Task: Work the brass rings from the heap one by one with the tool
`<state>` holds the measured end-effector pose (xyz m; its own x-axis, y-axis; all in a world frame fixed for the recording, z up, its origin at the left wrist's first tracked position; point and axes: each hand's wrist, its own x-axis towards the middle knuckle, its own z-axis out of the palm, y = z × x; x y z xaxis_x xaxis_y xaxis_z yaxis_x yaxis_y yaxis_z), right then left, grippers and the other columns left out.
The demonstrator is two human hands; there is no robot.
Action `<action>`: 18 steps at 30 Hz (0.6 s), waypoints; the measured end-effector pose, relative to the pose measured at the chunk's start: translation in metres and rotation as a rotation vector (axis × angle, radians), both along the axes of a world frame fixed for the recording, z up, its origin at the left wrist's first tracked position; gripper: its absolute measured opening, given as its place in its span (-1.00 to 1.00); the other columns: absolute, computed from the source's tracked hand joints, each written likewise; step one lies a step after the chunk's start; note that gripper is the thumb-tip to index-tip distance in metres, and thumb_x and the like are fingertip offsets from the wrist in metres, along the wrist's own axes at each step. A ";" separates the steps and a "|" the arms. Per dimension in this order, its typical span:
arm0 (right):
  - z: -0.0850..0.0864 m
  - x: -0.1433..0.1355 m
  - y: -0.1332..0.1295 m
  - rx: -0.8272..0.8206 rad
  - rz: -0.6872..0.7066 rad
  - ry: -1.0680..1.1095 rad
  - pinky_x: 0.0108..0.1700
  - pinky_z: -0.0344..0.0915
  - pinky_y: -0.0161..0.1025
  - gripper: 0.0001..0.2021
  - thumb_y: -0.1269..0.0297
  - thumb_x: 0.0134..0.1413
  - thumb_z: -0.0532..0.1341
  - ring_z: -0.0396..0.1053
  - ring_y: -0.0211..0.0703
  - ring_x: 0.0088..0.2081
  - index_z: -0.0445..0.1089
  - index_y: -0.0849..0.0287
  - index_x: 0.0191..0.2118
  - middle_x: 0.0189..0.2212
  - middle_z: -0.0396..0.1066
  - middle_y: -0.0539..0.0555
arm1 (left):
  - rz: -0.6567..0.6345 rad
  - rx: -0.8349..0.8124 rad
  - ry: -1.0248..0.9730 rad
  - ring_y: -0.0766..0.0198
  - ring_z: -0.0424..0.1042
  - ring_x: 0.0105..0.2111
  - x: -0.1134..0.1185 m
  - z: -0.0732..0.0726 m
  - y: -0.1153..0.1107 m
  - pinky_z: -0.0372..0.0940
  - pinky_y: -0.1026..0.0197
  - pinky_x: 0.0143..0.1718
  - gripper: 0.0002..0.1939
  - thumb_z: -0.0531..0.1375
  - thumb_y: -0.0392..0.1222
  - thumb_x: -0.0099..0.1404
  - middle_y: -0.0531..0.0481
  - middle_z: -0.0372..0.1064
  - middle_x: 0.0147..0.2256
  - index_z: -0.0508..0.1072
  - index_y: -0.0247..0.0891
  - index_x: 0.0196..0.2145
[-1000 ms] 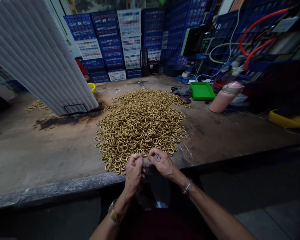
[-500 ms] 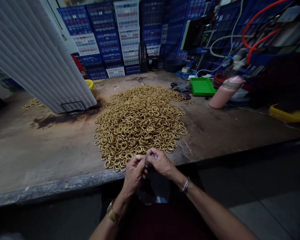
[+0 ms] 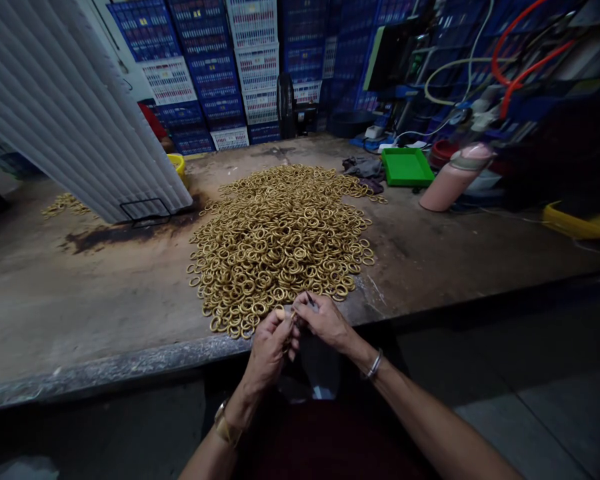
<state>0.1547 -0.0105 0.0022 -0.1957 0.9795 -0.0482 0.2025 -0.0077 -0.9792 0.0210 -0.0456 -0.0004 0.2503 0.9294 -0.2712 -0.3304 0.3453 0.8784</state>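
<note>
A wide heap of gold-coloured rings (image 3: 280, 233) lies on the worktable (image 3: 130, 300). At the near edge of the heap my left hand (image 3: 271, 343) has its fingers closed round a small ring, seen only in part. My right hand (image 3: 325, 323) meets it fingertip to fingertip, pinching a thin dark pointed tool (image 3: 310, 299) whose tip sticks up past the fingers. Both hands are just over the table's front edge.
Corrugated grey sheets (image 3: 90, 120) lean in a wire stand at the left. Behind the heap are a fan (image 3: 286, 107) and stacked crates (image 3: 213, 70). A green tray (image 3: 407, 167) and a pink bottle (image 3: 455, 179) stand at the back right.
The view has shifted slightly. My hands stay together, with the fingers turned a little and the dark tool's tip now pointing more upright.
</note>
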 end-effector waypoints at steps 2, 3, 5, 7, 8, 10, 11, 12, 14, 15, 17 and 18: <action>-0.003 0.001 -0.001 0.086 -0.043 -0.090 -0.46 0.13 -0.39 -0.83 0.24 0.03 0.05 0.18 -0.34 -0.54 0.28 0.20 -0.46 -0.60 0.25 -0.06 | 0.011 0.012 0.039 0.48 0.21 -0.63 0.000 0.000 0.000 0.07 0.44 -0.68 -0.72 0.15 0.02 0.14 0.11 0.24 -0.52 0.26 -0.27 -0.41; -0.005 0.002 -0.002 0.139 -0.038 -0.156 -0.44 0.13 -0.39 -0.84 0.26 0.03 0.04 0.19 -0.33 -0.52 0.29 0.19 -0.46 -0.58 0.26 -0.05 | 0.019 0.022 0.064 0.47 0.21 -0.63 0.000 0.000 0.000 0.07 0.44 -0.68 -0.71 0.15 0.04 0.13 0.10 0.25 -0.52 0.26 -0.27 -0.41; -0.007 0.004 -0.005 0.240 0.032 -0.313 -0.42 0.11 -0.39 -0.88 0.34 0.00 0.04 0.21 -0.31 -0.50 0.29 0.18 -0.45 -0.57 0.30 -0.03 | 0.029 0.054 0.117 0.47 0.21 -0.63 0.000 0.000 0.001 0.08 0.43 -0.68 -0.70 0.14 0.05 0.13 0.09 0.25 -0.51 0.27 -0.27 -0.42; -0.008 0.006 -0.009 0.311 0.116 -0.463 -0.42 0.07 -0.38 -0.89 0.44 -0.09 0.04 0.22 -0.29 -0.49 0.29 0.17 -0.44 -0.56 0.31 -0.02 | 0.031 0.088 0.159 0.47 0.19 -0.64 0.000 0.001 0.001 0.08 0.43 -0.67 -0.70 0.13 0.05 0.14 0.10 0.24 -0.54 0.27 -0.27 -0.43; -0.009 0.006 -0.011 0.334 0.141 -0.526 -0.42 0.06 -0.37 -0.87 0.47 -0.14 0.04 0.23 -0.27 -0.48 0.29 0.16 -0.44 -0.55 0.32 -0.01 | 0.031 0.098 0.176 0.48 0.18 -0.66 0.001 0.001 0.001 0.09 0.42 -0.67 -0.70 0.12 0.05 0.15 0.11 0.23 -0.56 0.26 -0.26 -0.44; -0.009 0.007 -0.013 0.361 0.155 -0.617 -0.41 0.04 -0.36 -0.81 0.50 -0.22 0.03 0.25 -0.24 -0.46 0.29 0.15 -0.42 -0.53 0.33 0.00 | 0.035 0.105 0.202 0.49 0.15 -0.68 0.001 0.001 0.001 0.09 0.42 -0.66 -0.70 0.13 0.06 0.13 0.13 0.20 -0.60 0.25 -0.26 -0.45; -0.009 0.007 -0.014 0.363 0.158 -0.648 -0.41 0.04 -0.36 -0.80 0.50 -0.23 0.03 0.26 -0.23 -0.45 0.29 0.15 -0.40 -0.53 0.34 0.00 | 0.037 0.105 0.212 0.49 0.14 -0.69 0.002 0.000 0.000 0.09 0.42 -0.66 -0.69 0.14 0.06 0.13 0.14 0.19 -0.61 0.25 -0.26 -0.46; -0.008 0.006 -0.014 0.361 0.164 -0.669 -0.41 0.03 -0.36 -0.79 0.50 -0.23 0.03 0.26 -0.22 -0.45 0.29 0.15 -0.39 -0.52 0.35 0.00 | 0.040 0.106 0.218 0.48 0.14 -0.69 0.002 0.000 0.000 0.09 0.42 -0.66 -0.69 0.15 0.07 0.12 0.14 0.19 -0.62 0.25 -0.25 -0.46; -0.007 0.006 -0.014 0.355 0.171 -0.695 -0.40 0.03 -0.36 -0.78 0.50 -0.22 0.02 0.28 -0.22 -0.43 0.30 0.15 -0.37 -0.50 0.36 0.01 | 0.049 0.113 0.227 0.48 0.14 -0.69 0.001 -0.002 0.000 0.10 0.42 -0.66 -0.69 0.15 0.07 0.12 0.14 0.19 -0.62 0.25 -0.25 -0.47; -0.007 0.005 -0.013 0.350 0.177 -0.702 -0.40 0.02 -0.36 -0.78 0.50 -0.21 0.02 0.28 -0.22 -0.42 0.30 0.15 -0.37 -0.50 0.36 0.01 | 0.057 0.117 0.232 0.48 0.15 -0.69 0.001 -0.002 0.000 0.09 0.42 -0.66 -0.69 0.14 0.06 0.12 0.14 0.19 -0.61 0.25 -0.25 -0.46; -0.006 0.005 -0.012 0.335 0.195 -0.707 -0.39 0.03 -0.36 -0.77 0.50 -0.18 0.03 0.30 -0.22 -0.41 0.31 0.14 -0.35 -0.48 0.38 0.01 | 0.075 0.122 0.238 0.49 0.15 -0.68 0.000 -0.001 -0.002 0.09 0.43 -0.67 -0.71 0.14 0.04 0.13 0.14 0.20 -0.60 0.25 -0.25 -0.46; -0.007 0.006 -0.012 0.322 0.196 -0.712 -0.39 0.03 -0.36 -0.77 0.49 -0.15 0.03 0.31 -0.22 -0.40 0.31 0.13 -0.32 -0.47 0.39 0.01 | 0.078 0.125 0.240 0.49 0.16 -0.67 0.000 0.000 -0.004 0.08 0.43 -0.67 -0.71 0.14 0.03 0.14 0.13 0.21 -0.58 0.25 -0.26 -0.47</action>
<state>0.1604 -0.0220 -0.0050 -0.3938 0.9177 0.0530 0.7473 0.3532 -0.5629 0.0206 -0.0493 0.0000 0.1189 0.9734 -0.1957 -0.1296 0.2106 0.9689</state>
